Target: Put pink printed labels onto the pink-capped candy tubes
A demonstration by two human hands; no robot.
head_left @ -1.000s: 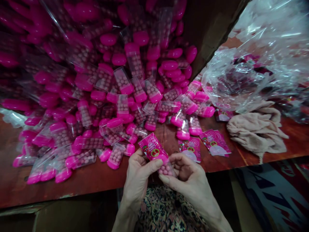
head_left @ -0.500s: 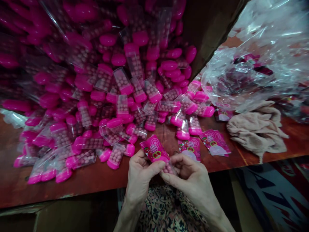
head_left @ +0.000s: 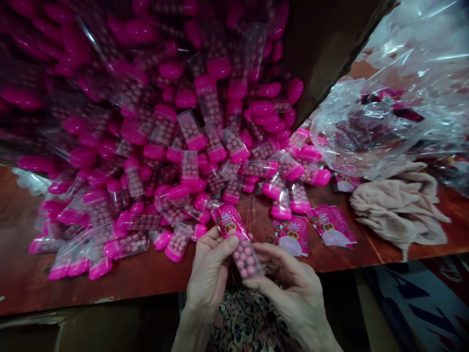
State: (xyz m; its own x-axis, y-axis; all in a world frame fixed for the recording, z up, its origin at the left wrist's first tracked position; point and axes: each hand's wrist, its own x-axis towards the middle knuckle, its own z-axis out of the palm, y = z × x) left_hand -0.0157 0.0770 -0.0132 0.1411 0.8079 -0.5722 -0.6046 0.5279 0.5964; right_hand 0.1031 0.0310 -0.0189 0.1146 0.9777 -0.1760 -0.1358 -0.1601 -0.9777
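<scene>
In the head view, a clear candy tube of pink balls is tilted in front of me, its upper part covered by a shiny pink printed label. My left hand is closed on its left side, the thumb pressed over the label's lower edge. My right hand is closed about the lower right end, thumb under it and fingers curled beside it; part of those fingers is hidden. Beyond the tube's top, a heap of similar tubes with bright pink caps spreads over the reddish table.
Loose pink labels and another small stack lie right of my hands. A crumpled beige cloth is at the right edge, with clear plastic bags behind. A dark box wall slants beside the heap.
My hands have spread apart slightly, and more of the ball-filled lower tube shows between them. The whole view has shifted a little, with the table's contents lower and further right.
</scene>
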